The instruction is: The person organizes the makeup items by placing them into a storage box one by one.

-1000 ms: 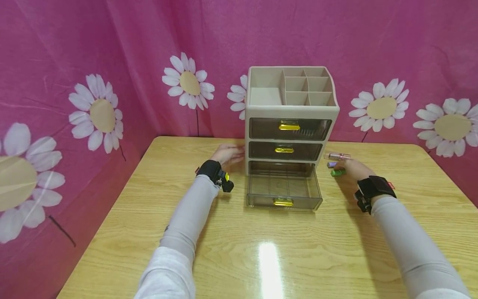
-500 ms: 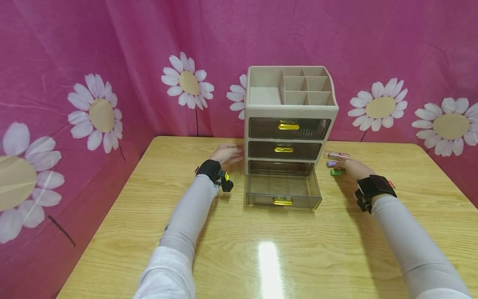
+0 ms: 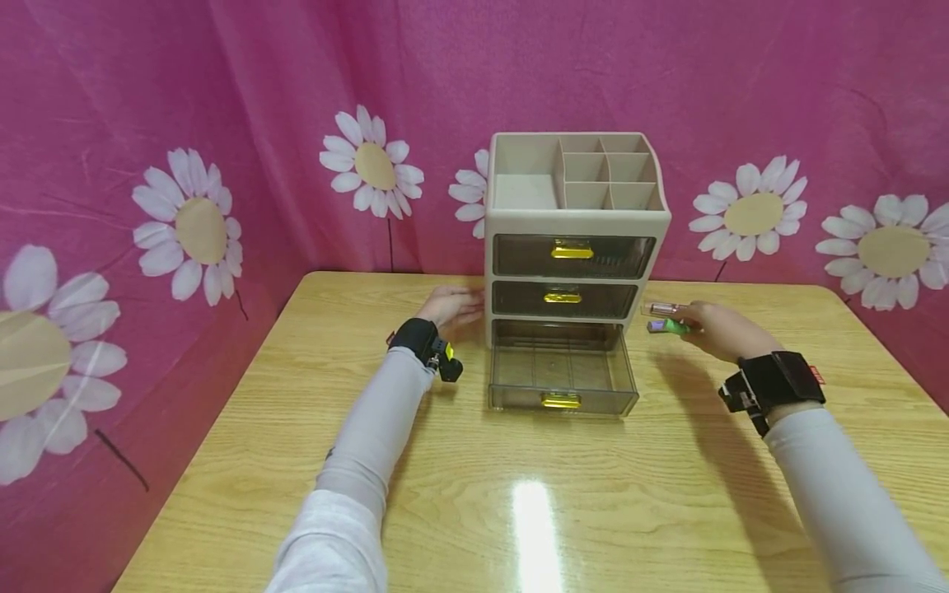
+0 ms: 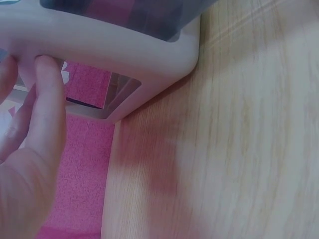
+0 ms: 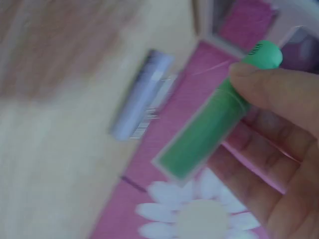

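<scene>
A beige desktop drawer organizer [image 3: 578, 221] stands at the back of the table, its smoky bottom drawer [image 3: 519, 401] pulled out. My left hand [image 3: 451, 307] touches the organizer's left side; in the left wrist view its fairly straight fingertips [image 4: 47, 67] rest against the beige frame. With thumb and fingers, my right hand [image 3: 730, 331] pinches a green lip gloss tube [image 5: 204, 134] by its cap end, raised above the table. Below it, a lilac tube [image 5: 142, 94] lies on the wood. A clear and pinkish tube [image 3: 660, 310] lies behind, partly hidden by the right hand.
The organizer's top has open compartments [image 3: 526, 189], and its two upper drawers [image 3: 519, 298] are closed. A pink curtain [image 3: 415, 49] with daisies hangs behind the table and along its left side. Bare wooden tabletop [image 3: 445, 494] shows in front of the drawer.
My right hand has lifted the green lip gloss tube off the table and drawn slightly right and up. The left hand stays at the organizer's side.
</scene>
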Action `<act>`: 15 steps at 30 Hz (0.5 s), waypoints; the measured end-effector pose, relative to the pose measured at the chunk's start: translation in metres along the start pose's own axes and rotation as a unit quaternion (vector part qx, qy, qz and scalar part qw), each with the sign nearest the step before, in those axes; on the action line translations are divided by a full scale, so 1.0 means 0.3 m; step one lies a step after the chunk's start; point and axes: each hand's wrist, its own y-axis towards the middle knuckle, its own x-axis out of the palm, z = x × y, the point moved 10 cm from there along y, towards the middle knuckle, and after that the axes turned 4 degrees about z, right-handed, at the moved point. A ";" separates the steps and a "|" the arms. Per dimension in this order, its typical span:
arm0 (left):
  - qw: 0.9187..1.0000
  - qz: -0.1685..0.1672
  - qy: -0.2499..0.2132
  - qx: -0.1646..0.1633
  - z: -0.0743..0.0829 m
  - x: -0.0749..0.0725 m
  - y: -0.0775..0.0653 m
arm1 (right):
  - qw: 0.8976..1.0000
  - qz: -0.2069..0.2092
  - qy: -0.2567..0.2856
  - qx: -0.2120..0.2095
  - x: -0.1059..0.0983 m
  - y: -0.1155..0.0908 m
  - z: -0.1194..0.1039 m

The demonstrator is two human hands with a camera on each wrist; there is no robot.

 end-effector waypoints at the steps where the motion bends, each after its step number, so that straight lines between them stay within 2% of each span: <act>1: 1.000 0.001 -0.002 0.000 -0.005 -0.004 0.012 | 1.000 0.003 -0.006 -0.005 -0.018 -0.003 -0.026; 3: 1.000 0.005 -0.004 0.000 -0.017 -0.014 0.038 | 1.000 0.016 -0.011 -0.016 -0.053 -0.004 -0.076; 9: 1.000 0.011 -0.011 0.004 -0.014 -0.016 0.044 | 0.997 0.037 -0.016 -0.065 -0.135 0.023 -0.248; 15: 1.000 0.012 0.003 0.004 -0.020 -0.011 0.034 | 0.991 0.044 -0.032 -0.125 -0.157 0.065 -0.413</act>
